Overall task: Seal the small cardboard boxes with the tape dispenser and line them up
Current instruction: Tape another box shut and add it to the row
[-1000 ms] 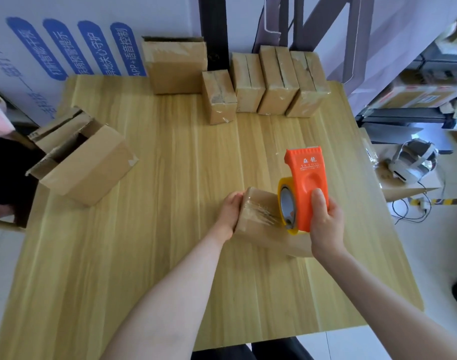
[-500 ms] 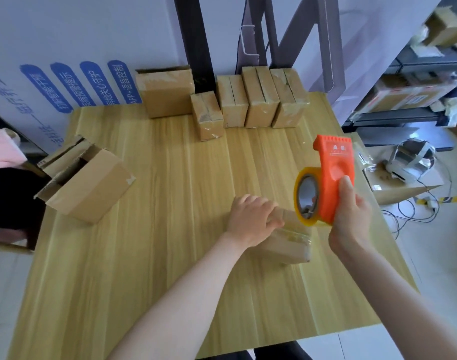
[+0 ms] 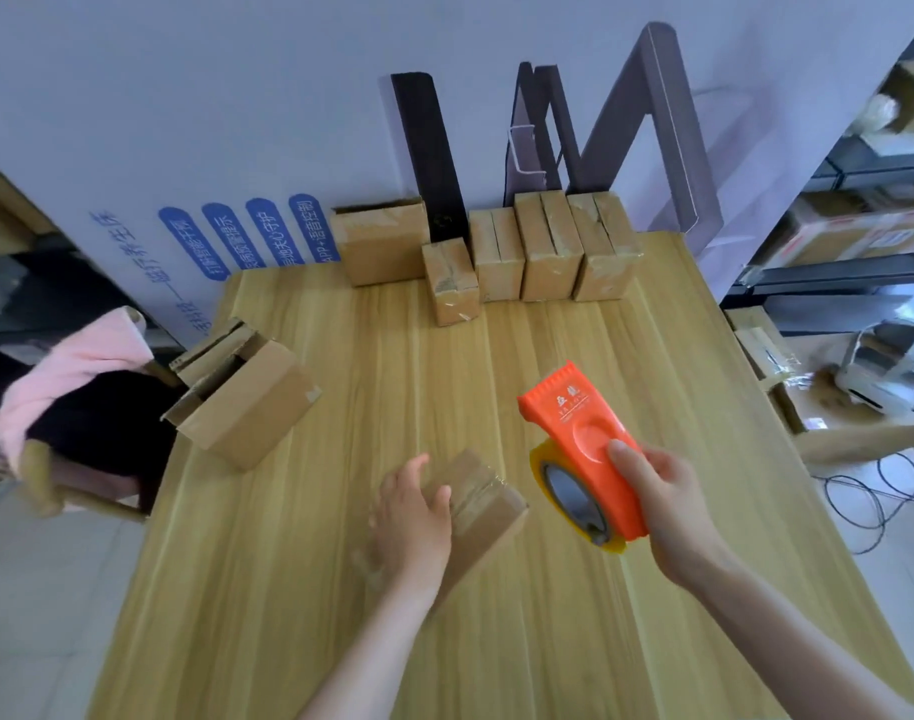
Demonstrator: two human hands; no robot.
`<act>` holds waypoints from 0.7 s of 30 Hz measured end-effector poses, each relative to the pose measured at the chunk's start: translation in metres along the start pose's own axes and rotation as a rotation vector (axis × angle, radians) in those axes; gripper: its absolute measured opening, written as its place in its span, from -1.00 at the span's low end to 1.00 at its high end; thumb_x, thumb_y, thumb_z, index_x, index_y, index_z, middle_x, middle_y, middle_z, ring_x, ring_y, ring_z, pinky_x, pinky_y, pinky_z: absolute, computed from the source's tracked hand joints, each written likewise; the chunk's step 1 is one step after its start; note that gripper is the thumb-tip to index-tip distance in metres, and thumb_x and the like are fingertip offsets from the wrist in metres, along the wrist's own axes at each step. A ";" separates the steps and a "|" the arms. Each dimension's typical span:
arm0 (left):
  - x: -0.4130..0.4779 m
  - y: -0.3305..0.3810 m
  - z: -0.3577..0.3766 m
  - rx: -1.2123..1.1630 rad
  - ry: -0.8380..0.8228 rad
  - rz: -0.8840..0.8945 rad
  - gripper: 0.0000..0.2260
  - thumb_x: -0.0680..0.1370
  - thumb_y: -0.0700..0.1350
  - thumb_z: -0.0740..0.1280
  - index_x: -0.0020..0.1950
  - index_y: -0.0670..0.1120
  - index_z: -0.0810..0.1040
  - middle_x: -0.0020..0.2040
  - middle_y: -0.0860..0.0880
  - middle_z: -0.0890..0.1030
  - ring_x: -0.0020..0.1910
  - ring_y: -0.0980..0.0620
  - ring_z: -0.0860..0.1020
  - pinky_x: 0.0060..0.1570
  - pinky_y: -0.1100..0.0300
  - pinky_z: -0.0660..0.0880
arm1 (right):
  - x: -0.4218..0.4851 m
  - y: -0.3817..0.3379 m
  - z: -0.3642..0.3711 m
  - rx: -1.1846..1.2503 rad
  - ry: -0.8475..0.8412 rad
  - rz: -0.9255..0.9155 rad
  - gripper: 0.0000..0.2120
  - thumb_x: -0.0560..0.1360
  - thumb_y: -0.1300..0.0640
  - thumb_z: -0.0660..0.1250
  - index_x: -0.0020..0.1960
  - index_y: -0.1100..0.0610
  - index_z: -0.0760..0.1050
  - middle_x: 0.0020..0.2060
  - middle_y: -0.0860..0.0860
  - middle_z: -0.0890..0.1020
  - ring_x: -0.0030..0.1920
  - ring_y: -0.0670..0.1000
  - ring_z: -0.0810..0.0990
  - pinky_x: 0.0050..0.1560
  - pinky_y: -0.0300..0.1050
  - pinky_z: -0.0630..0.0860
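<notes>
**Small brown cardboard box under the left hand, dispenser held clear to its right**

The small brown cardboard box (image 3: 488, 504) lies at an angle on the pale wooden table (image 3: 340, 589), just below the centre of the frame, with glossy clear tape across its top. The left hand (image 3: 415, 522) lies over the box's lower-left end, thumb on the taped top and fingers straight and loosely spread, though blur softens their outline.

At centre right, the right hand (image 3: 662, 504) grips the orange plastic tape dispenser (image 3: 584, 439). The thumb presses its flat face and the fingers curl round behind it. The dispenser is held above the table, just beside the box without touching it, with its toothed end pointing up the frame. The yellow roll of tape (image 3: 540, 462) shows on its left side.

Along the table's far edge, at top centre, a row of small cardboard boxes (image 3: 548, 252) stands side by side, and one shorter box (image 3: 449, 283) sits a little forward of the line. A larger cardboard box (image 3: 384, 241) stands at the row's left end.

At middle left an open cardboard box (image 3: 247, 407) lies tipped on its side near the table's edge. Beyond it, a pink cloth (image 3: 75, 366) hangs over a dark chair.
</notes>
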State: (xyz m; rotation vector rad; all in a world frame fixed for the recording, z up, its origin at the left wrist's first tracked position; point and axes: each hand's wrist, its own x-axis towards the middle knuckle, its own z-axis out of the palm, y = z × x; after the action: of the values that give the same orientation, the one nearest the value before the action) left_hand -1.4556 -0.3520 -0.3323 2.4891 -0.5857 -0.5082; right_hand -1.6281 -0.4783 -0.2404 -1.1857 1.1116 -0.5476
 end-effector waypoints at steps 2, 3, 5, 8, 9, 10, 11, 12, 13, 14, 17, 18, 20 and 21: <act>0.007 0.028 -0.019 -0.410 -0.085 -0.050 -0.76 0.61 0.00 0.21 0.16 -0.06 0.58 0.09 -0.01 0.64 0.10 -0.01 0.57 0.03 0.16 0.47 | -0.001 -0.006 0.005 0.000 -0.057 -0.019 -0.76 0.54 0.11 0.34 -0.19 0.28 0.53 -0.52 0.12 0.59 -0.57 0.08 0.54 -0.63 -0.13 0.48; 0.011 0.048 -0.032 -0.629 -0.220 -0.167 -0.67 0.63 0.06 0.15 0.07 -0.10 0.62 -0.04 -0.04 0.68 -0.05 0.00 0.61 -0.11 0.19 0.49 | -0.002 -0.009 0.008 -0.005 -0.088 -0.028 -0.77 0.50 0.08 0.37 -0.17 0.27 0.55 -0.49 0.14 0.60 -0.55 0.12 0.55 -0.62 -0.09 0.50; 0.020 0.071 -0.053 -0.854 -0.514 -0.321 -0.45 0.62 0.23 0.03 -0.07 -0.13 0.64 -0.20 -0.08 0.69 -0.26 0.02 0.62 -0.26 0.19 0.50 | -0.002 -0.013 0.011 -0.034 -0.137 -0.041 -0.76 0.43 0.03 0.38 -0.13 0.23 0.57 -0.46 0.18 0.60 -0.52 0.16 0.55 -0.59 -0.04 0.52; 0.037 0.079 -0.071 -0.916 -0.642 -0.282 -0.54 0.58 0.23 0.16 -0.20 -0.11 0.61 -0.30 -0.06 0.65 -0.36 0.05 0.59 -0.36 0.22 0.49 | 0.001 -0.014 0.015 -0.129 -0.146 -0.055 -0.84 0.50 0.10 0.39 -0.11 0.20 0.59 -0.38 0.29 0.60 -0.48 0.17 0.57 -0.53 0.01 0.56; 0.039 0.080 -0.077 -0.899 -0.630 -0.246 -0.65 0.56 0.15 0.26 -0.20 -0.09 0.61 -0.31 -0.04 0.64 -0.38 0.08 0.58 -0.38 0.25 0.48 | 0.002 -0.013 0.015 -0.166 -0.142 -0.058 -0.88 0.53 0.14 0.37 -0.11 0.20 0.60 -0.34 0.35 0.60 -0.45 0.18 0.58 -0.51 0.02 0.56; 0.042 0.079 -0.079 -0.858 -0.603 -0.196 -0.76 0.55 0.05 0.34 -0.18 -0.08 0.61 -0.30 -0.03 0.63 -0.39 0.10 0.57 -0.41 0.29 0.46 | 0.002 -0.012 0.014 -0.202 -0.139 -0.064 -0.89 0.54 0.17 0.35 -0.11 0.19 0.60 -0.30 0.37 0.61 -0.43 0.19 0.58 -0.49 0.03 0.57; 0.044 0.079 -0.080 -0.816 -0.577 -0.151 -0.86 0.53 -0.04 0.38 -0.16 -0.09 0.61 -0.31 -0.02 0.62 -0.41 0.13 0.55 -0.43 0.32 0.44 | 0.002 -0.012 0.014 -0.231 -0.137 -0.069 -0.89 0.54 0.18 0.35 -0.10 0.18 0.61 -0.30 0.36 0.61 -0.42 0.19 0.59 -0.48 0.05 0.57; 0.046 0.079 -0.080 -0.780 -0.554 -0.110 -0.92 0.52 -0.11 0.40 -0.15 -0.09 0.60 -0.33 -0.01 0.62 -0.43 0.15 0.53 -0.46 0.34 0.41 | 0.002 -0.011 0.015 -0.252 -0.138 -0.074 -0.90 0.53 0.17 0.35 -0.10 0.17 0.61 -0.31 0.34 0.62 -0.42 0.18 0.60 -0.47 0.09 0.58; 0.046 0.081 -0.081 -0.750 -0.531 -0.083 -0.95 0.51 -0.15 0.41 -0.14 -0.09 0.60 -0.36 0.01 0.62 -0.45 0.16 0.52 -0.47 0.35 0.39 | 0.001 -0.011 0.016 -0.270 -0.137 -0.077 -0.90 0.53 0.17 0.35 -0.11 0.16 0.62 -0.34 0.30 0.62 -0.43 0.17 0.60 -0.46 0.14 0.59; 0.048 0.080 -0.080 -0.720 -0.506 -0.053 -0.95 0.51 -0.16 0.41 -0.15 -0.09 0.60 -0.37 0.02 0.62 -0.45 0.16 0.52 -0.47 0.35 0.38 | 0.001 -0.012 0.017 -0.289 -0.136 -0.082 -0.90 0.53 0.16 0.36 -0.11 0.16 0.62 -0.37 0.25 0.62 -0.44 0.16 0.60 -0.45 0.19 0.59; 0.053 0.085 -0.082 -0.650 -0.474 -0.012 -0.92 0.51 -0.12 0.43 -0.17 -0.08 0.59 -0.36 0.03 0.62 -0.43 0.15 0.53 -0.46 0.35 0.38 | 0.001 -0.017 0.022 -0.366 -0.127 -0.100 -0.88 0.51 0.10 0.38 -0.15 0.12 0.61 -0.40 0.17 0.63 -0.46 0.17 0.61 -0.45 0.25 0.57; 0.057 0.086 -0.083 -0.631 -0.477 -0.011 -0.90 0.50 -0.10 0.44 -0.18 -0.08 0.59 -0.36 0.03 0.62 -0.42 0.15 0.54 -0.46 0.35 0.37 | 0.001 -0.020 0.024 -0.398 -0.125 -0.104 -0.87 0.50 0.07 0.39 -0.16 0.12 0.61 -0.38 0.17 0.64 -0.44 0.19 0.63 -0.46 0.25 0.57; 0.066 0.090 -0.083 -0.567 -0.485 -0.017 -0.88 0.48 -0.08 0.46 -0.20 -0.08 0.58 -0.38 0.05 0.63 -0.42 0.14 0.54 -0.44 0.33 0.37 | 0.002 -0.025 0.029 -0.440 -0.120 -0.099 -0.82 0.47 0.00 0.40 -0.16 0.12 0.61 -0.34 0.17 0.66 -0.40 0.19 0.65 -0.45 0.23 0.57; 0.069 0.092 -0.082 -0.528 -0.478 -0.022 -0.88 0.48 -0.08 0.46 -0.21 -0.08 0.58 -0.40 0.06 0.62 -0.42 0.14 0.54 -0.43 0.31 0.36 | 0.002 -0.028 0.031 -0.459 -0.118 -0.093 -0.80 0.46 -0.02 0.41 -0.15 0.12 0.61 -0.34 0.16 0.66 -0.39 0.18 0.65 -0.44 0.22 0.58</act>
State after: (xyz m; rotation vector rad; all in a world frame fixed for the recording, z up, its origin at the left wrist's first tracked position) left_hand -1.3873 -0.4238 -0.2310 1.8763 -0.5146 -1.1228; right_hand -1.5943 -0.4756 -0.2165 -1.6515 1.1161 -0.2921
